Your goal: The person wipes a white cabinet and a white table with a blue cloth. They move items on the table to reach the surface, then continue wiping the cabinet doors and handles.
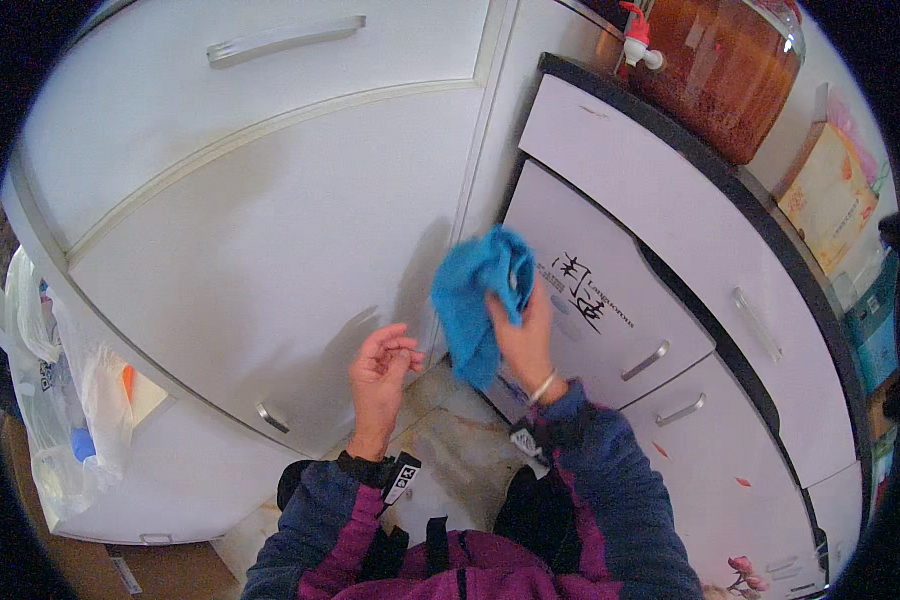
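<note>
A blue cloth (469,307), bunched and folded over itself, is gripped in my right hand (526,341). Its lower end hangs free to the left of my fingers. It is held in front of the corner where a white cabinet door (285,240) meets a lilac cabinet door (607,225) bearing writing. My left hand (379,382) is raised before the white door, its fingers loosely curled and apart, with nothing visible in it. A pale bangle (543,388) circles my right wrist.
A large glass jar (720,75) of reddish-brown liquid, with a red-and-white tap (637,41), stands on the right-hand counter. Metal handles (645,361) project from the lilac doors. Plastic bags (82,405) sit at the far left. Below is a marbled tile floor (454,442).
</note>
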### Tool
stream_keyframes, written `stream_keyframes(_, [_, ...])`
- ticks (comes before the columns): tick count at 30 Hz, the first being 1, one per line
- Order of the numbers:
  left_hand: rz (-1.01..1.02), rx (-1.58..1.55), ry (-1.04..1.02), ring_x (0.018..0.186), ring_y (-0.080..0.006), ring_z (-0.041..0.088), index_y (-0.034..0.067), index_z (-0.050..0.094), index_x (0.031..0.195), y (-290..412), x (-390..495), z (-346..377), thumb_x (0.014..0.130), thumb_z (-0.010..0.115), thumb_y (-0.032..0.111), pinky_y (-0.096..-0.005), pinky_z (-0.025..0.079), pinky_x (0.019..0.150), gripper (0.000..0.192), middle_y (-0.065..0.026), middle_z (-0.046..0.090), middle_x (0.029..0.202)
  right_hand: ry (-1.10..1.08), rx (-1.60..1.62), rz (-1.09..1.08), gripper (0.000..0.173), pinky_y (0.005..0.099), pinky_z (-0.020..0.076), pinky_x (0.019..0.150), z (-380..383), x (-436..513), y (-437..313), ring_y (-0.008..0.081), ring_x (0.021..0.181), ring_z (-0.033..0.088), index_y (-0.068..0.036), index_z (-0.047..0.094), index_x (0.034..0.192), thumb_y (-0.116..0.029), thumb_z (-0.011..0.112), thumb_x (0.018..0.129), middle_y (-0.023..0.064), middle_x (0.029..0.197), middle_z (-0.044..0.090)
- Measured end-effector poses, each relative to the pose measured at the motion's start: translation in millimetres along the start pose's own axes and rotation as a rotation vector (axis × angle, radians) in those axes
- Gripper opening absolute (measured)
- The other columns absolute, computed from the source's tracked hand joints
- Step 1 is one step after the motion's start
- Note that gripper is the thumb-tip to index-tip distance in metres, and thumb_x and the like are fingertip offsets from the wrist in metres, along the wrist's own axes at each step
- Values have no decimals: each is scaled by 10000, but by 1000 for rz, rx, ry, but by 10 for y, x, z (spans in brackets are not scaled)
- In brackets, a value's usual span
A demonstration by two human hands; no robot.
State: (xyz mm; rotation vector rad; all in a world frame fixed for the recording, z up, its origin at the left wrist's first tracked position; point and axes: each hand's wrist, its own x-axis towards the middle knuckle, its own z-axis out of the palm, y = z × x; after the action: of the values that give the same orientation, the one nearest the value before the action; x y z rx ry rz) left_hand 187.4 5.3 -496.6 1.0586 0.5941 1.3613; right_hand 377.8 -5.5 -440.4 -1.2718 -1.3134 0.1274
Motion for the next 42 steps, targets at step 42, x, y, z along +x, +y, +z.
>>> stream_keyframes(42, [-330, 386, -235, 743, -105, 611, 16, 646, 1011, -194, -11, -497, 933, 578, 94, -255, 513, 703, 130, -35, 663, 829, 201, -653, -186, 627, 406, 429, 924, 704, 838, 479, 391, 1051, 505, 36, 421, 1362, 65, 584, 757, 255, 1206, 472])
